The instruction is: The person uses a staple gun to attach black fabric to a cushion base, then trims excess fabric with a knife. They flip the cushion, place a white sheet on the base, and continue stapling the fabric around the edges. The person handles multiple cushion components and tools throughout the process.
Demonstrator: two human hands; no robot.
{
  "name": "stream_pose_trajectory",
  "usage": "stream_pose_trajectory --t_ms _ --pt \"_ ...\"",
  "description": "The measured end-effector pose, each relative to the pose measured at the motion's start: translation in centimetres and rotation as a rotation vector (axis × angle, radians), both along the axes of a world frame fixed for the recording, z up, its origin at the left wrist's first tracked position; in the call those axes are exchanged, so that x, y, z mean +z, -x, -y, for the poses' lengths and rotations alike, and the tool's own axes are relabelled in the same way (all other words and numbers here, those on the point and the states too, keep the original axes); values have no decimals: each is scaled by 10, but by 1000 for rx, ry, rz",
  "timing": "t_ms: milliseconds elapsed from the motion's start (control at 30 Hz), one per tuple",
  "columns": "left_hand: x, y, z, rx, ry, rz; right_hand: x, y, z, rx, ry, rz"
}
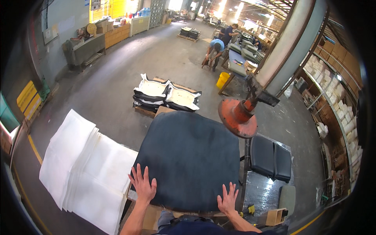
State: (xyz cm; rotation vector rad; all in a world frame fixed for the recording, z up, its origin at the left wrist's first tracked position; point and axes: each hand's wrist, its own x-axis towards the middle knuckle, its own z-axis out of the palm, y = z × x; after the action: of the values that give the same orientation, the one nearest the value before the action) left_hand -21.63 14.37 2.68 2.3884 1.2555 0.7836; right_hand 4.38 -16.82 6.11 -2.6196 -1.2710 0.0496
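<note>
A large dark seat cushion panel [188, 152] with rounded corners lies flat in front of me, its black cover facing up. My left hand [142, 185] rests at its near left edge, fingers spread and holding nothing. At the near right corner, my right hand [228, 200] is also open, its fingers apart and touching the edge. Stacked white sheets [90, 168] spread out on the left, close to my left hand. What supports the panel is mostly hidden beneath it.
An orange-red round metal fixture [238, 116] hangs by the panel's far right corner. Black pads [262, 156] lie on a plastic-wrapped table [260, 192] at right, near a small wooden box [275, 216]. Ahead stand stacked seats [182, 97] on a pallet; people work farther off.
</note>
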Motion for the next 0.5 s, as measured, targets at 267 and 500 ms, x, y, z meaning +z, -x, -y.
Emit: stream_pose_trajectory --t_ms 267,500 --pt "-28 85 85 297 -4 167 42 46 -48 485 -436 -252" --pt "-93 200 268 461 267 38 46 138 -49 679 -733 -453"
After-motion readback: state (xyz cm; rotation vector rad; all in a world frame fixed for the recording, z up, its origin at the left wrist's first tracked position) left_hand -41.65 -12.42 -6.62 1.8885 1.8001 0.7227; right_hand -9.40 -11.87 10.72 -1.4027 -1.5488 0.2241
